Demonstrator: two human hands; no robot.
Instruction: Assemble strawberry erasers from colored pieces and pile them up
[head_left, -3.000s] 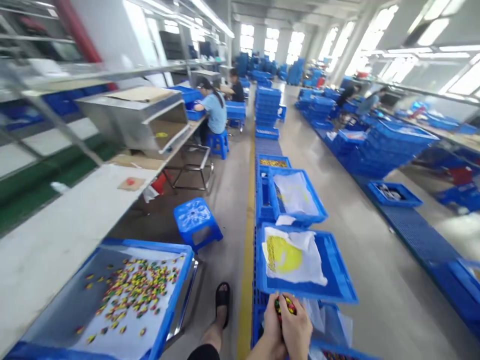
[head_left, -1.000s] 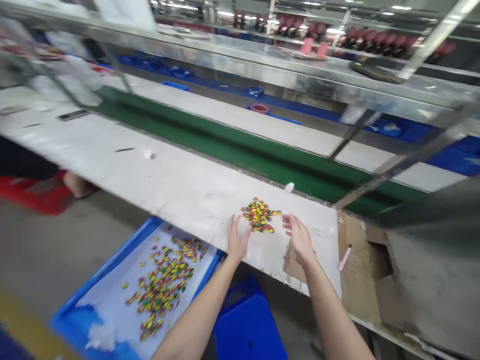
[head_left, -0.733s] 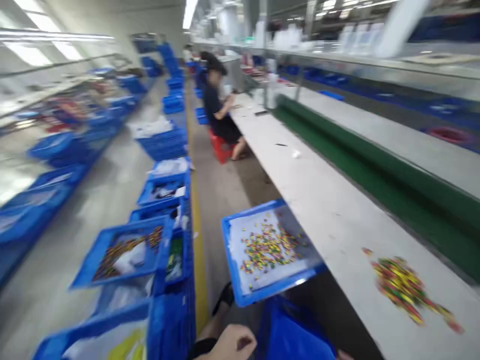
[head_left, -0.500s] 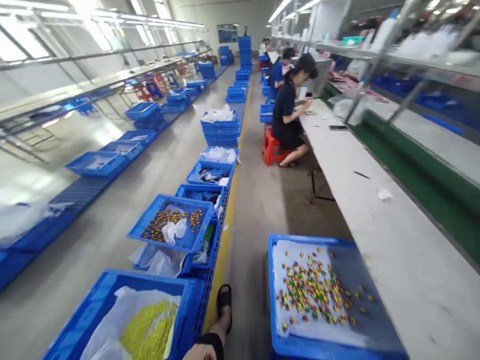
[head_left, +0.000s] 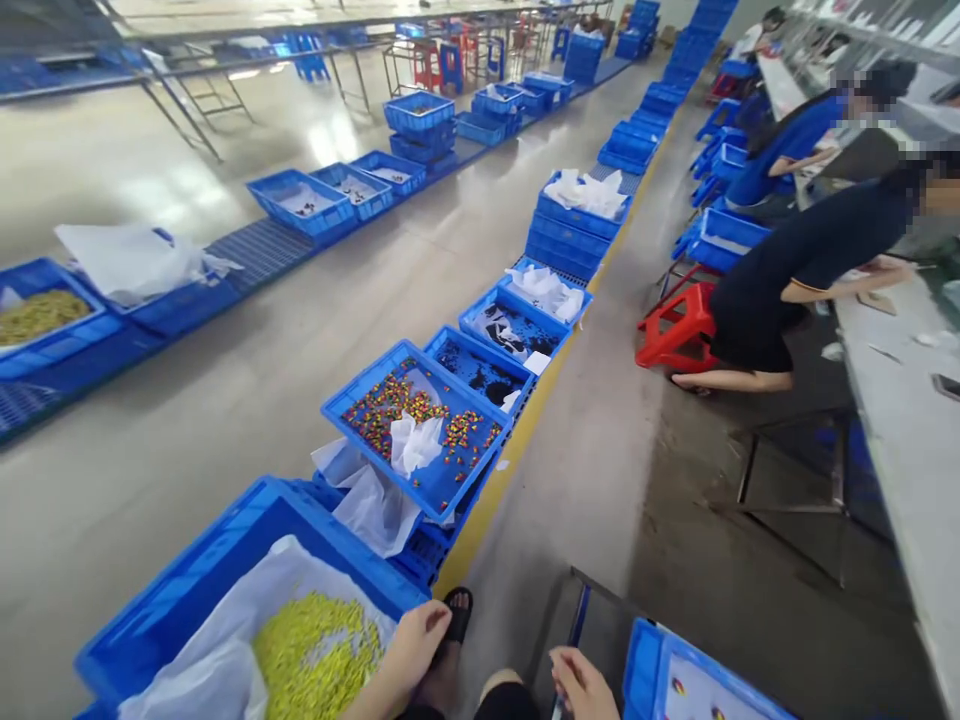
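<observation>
My left hand (head_left: 412, 645) hangs over the right edge of the nearest blue crate (head_left: 180, 590), fingers curled in and nothing visible in them. A white liner sheet (head_left: 202, 670) with a heap of small yellow-green pieces (head_left: 319, 650) lies in that crate. My right hand (head_left: 583, 685) is at the bottom of the view, its fingers loosely bent and apart, holding nothing I can see. To its right stands a blue tray (head_left: 649, 670) with white lining and a few multicoloured small pieces (head_left: 679, 687), mostly cut off by the frame.
Farther along the blue slatted rack is a tilted blue tray (head_left: 375, 375) of multicoloured pieces, then several more crates. At the right, a person (head_left: 802, 270) in dark clothes leans over a long white worktable (head_left: 885, 370), next to a red stool (head_left: 679, 325). Metal legs (head_left: 750, 470) stand below.
The view has swung left and down. Both my hands have come into view at the bottom. The nearby person has risen from sitting on the red stool and leans forward. The tray at right is mostly out of view.
</observation>
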